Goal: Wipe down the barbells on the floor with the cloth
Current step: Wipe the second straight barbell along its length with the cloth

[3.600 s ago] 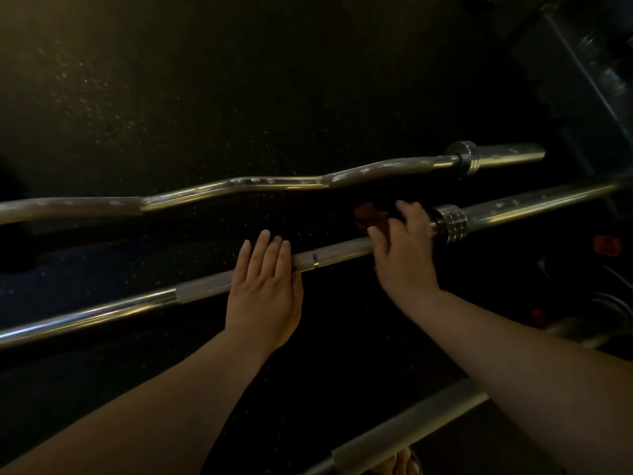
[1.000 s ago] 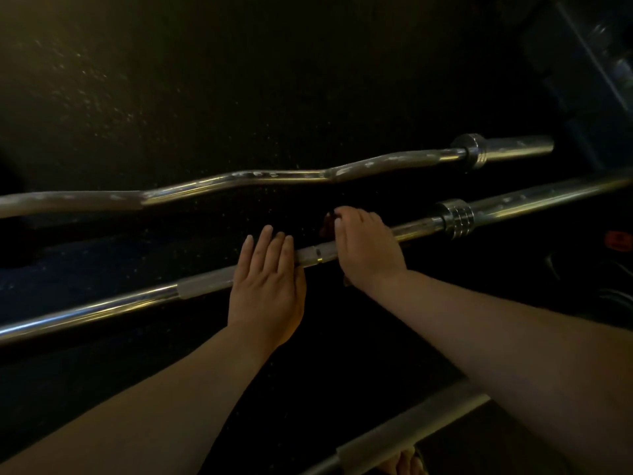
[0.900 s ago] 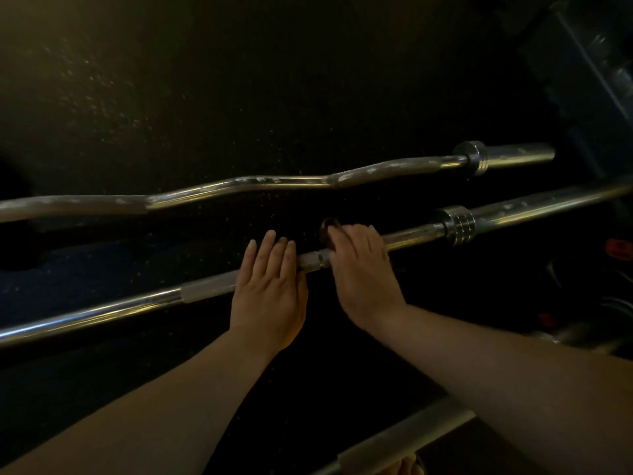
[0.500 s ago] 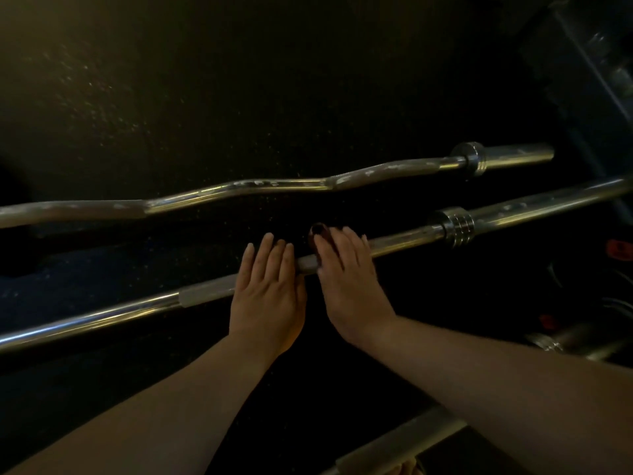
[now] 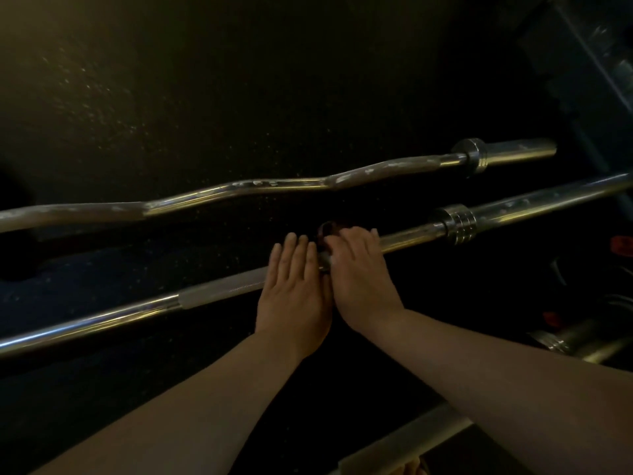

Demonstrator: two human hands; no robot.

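Observation:
A straight chrome barbell (image 5: 411, 237) lies across the dark floor from lower left to upper right. My left hand (image 5: 294, 296) rests flat on its knurled part with fingers together. Right beside it, my right hand (image 5: 359, 275) grips the bar with a dark reddish cloth (image 5: 325, 230), of which only a small bit shows past the fingertips. A curved chrome barbell (image 5: 274, 186) with patchy marks lies farther away, parallel to the straight one.
A third bar (image 5: 404, 443) crosses the bottom right corner. More metal gear and red spots (image 5: 621, 243) sit at the right edge, and a dark rack (image 5: 596, 53) fills the upper right. A dark blue mat patch (image 5: 102, 272) lies between the bars.
My right hand with the cloth has slid leftward along the straight bar, from near the collar until it touches my left hand. The left hand has stayed in place.

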